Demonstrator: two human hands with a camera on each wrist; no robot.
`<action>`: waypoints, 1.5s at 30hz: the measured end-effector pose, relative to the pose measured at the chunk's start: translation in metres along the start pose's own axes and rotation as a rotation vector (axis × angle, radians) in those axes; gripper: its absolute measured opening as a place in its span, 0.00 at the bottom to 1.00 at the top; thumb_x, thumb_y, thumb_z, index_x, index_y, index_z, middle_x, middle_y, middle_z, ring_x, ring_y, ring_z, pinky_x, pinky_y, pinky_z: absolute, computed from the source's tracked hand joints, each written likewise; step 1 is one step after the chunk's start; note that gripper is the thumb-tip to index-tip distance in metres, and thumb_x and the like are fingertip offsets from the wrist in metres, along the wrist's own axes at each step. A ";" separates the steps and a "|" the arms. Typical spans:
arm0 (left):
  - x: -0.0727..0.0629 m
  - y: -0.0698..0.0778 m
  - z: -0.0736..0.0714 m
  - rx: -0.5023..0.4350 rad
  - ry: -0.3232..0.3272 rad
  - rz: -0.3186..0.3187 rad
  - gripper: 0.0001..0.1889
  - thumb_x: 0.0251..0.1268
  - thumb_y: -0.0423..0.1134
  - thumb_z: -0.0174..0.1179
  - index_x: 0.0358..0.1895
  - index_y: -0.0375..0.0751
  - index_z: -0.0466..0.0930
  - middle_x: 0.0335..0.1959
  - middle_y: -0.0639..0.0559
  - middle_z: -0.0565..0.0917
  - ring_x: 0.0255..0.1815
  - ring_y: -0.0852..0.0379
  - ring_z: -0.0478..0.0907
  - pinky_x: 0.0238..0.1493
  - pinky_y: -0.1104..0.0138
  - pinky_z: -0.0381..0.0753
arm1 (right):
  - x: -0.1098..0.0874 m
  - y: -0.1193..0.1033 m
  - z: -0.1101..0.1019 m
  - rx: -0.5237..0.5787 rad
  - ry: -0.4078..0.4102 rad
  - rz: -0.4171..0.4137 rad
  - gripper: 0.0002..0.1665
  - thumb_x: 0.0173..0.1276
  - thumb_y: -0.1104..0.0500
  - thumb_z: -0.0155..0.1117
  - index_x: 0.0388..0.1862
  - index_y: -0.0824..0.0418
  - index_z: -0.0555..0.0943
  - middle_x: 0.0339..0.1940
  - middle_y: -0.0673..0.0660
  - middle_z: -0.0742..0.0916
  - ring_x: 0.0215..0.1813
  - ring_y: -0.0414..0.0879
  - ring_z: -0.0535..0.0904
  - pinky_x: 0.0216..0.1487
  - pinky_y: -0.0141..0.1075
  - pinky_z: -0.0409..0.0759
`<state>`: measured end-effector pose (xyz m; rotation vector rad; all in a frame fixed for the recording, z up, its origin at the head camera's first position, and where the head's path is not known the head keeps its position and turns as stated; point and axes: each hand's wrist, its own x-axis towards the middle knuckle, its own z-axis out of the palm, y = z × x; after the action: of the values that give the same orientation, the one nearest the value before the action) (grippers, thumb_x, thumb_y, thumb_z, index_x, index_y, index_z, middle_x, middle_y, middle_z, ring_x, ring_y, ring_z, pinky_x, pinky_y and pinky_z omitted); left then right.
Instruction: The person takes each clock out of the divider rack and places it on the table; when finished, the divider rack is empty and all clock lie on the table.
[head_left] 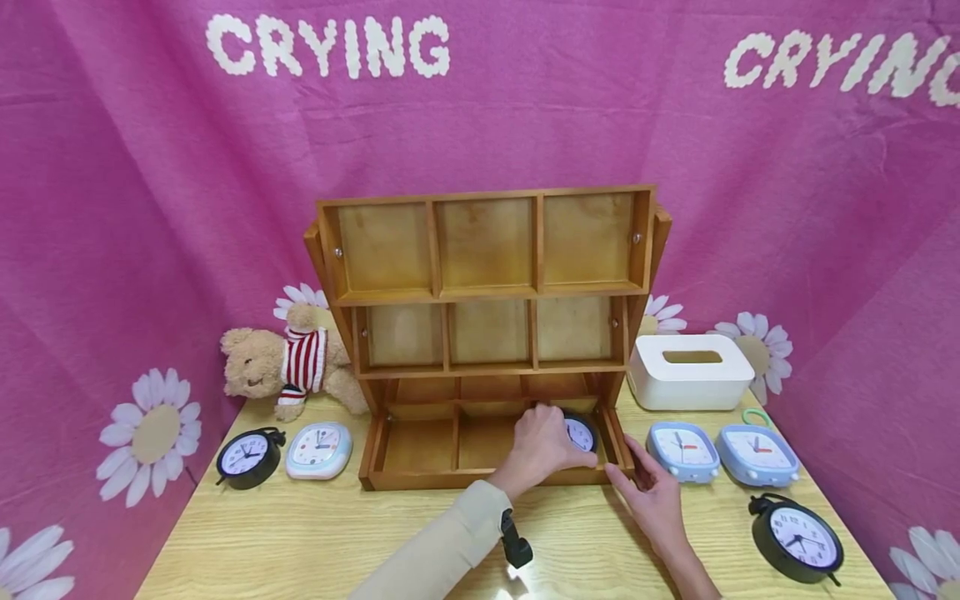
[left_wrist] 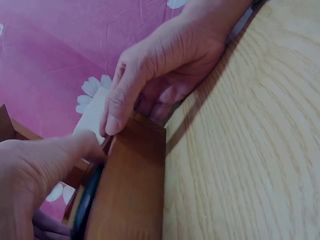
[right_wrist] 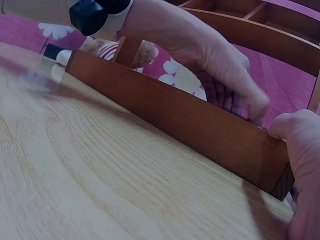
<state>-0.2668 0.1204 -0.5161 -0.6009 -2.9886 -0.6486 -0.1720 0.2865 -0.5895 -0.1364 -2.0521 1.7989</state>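
A wooden display rack [head_left: 487, 481] with three tiers of compartments stands at the centre of the head view. My left hand [head_left: 542, 443] reaches into its bottom right compartment and grips a round black clock [head_left: 581, 433], thumb at the near side and fingers at the far side. The clock's white face is partly covered by the hand; in the left wrist view only its dark edge [left_wrist: 88, 197] shows behind the front board. My right hand [head_left: 654, 500] holds the rack's front right corner, thumb on the front rim and fingers along the outer side.
Two blue clocks [head_left: 682, 451] and another black alarm clock [head_left: 798, 537] lie to the right, a white tissue box [head_left: 690, 387] behind them. On the left are a black alarm clock [head_left: 250, 457], a white-and-blue clock [head_left: 318, 450] and a teddy bear [head_left: 255, 363]. Pink cloth hangs behind.
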 end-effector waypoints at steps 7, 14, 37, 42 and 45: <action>0.000 -0.005 0.003 0.004 0.059 -0.018 0.41 0.35 0.75 0.76 0.42 0.43 0.80 0.36 0.52 0.81 0.35 0.55 0.81 0.29 0.68 0.80 | 0.001 0.002 0.003 0.001 -0.001 -0.012 0.35 0.67 0.72 0.72 0.73 0.72 0.73 0.71 0.75 0.76 0.58 0.26 0.78 0.57 0.21 0.78; -0.006 -0.007 -0.009 -0.102 0.113 -0.027 0.46 0.35 0.71 0.77 0.54 0.42 0.77 0.46 0.48 0.82 0.41 0.48 0.84 0.39 0.61 0.86 | 0.002 0.002 0.002 0.006 0.012 -0.013 0.35 0.67 0.73 0.71 0.72 0.74 0.74 0.71 0.75 0.76 0.58 0.24 0.77 0.58 0.21 0.76; -0.107 -0.078 -0.099 -0.284 0.238 -0.124 0.41 0.30 0.57 0.79 0.53 0.42 0.77 0.46 0.54 0.76 0.39 0.53 0.77 0.37 0.61 0.81 | 0.000 0.000 -0.001 0.002 -0.008 0.013 0.36 0.68 0.70 0.72 0.74 0.71 0.73 0.74 0.73 0.74 0.67 0.34 0.74 0.61 0.20 0.74; -0.134 -0.103 -0.114 -0.242 0.290 -0.176 0.41 0.28 0.55 0.81 0.52 0.40 0.78 0.45 0.52 0.77 0.39 0.52 0.78 0.39 0.60 0.81 | 0.001 0.001 -0.001 -0.005 -0.002 0.004 0.36 0.68 0.70 0.72 0.74 0.71 0.73 0.73 0.74 0.75 0.66 0.33 0.74 0.60 0.19 0.74; -0.148 -0.119 -0.123 -0.231 0.301 -0.229 0.42 0.28 0.53 0.82 0.53 0.38 0.78 0.46 0.51 0.78 0.43 0.51 0.78 0.42 0.58 0.81 | 0.000 0.001 0.000 -0.005 -0.004 0.009 0.36 0.68 0.69 0.73 0.74 0.71 0.74 0.73 0.74 0.75 0.64 0.29 0.74 0.60 0.18 0.73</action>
<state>-0.1812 -0.0832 -0.4663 -0.1454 -2.7382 -1.0087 -0.1718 0.2864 -0.5902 -0.1432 -2.0619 1.8012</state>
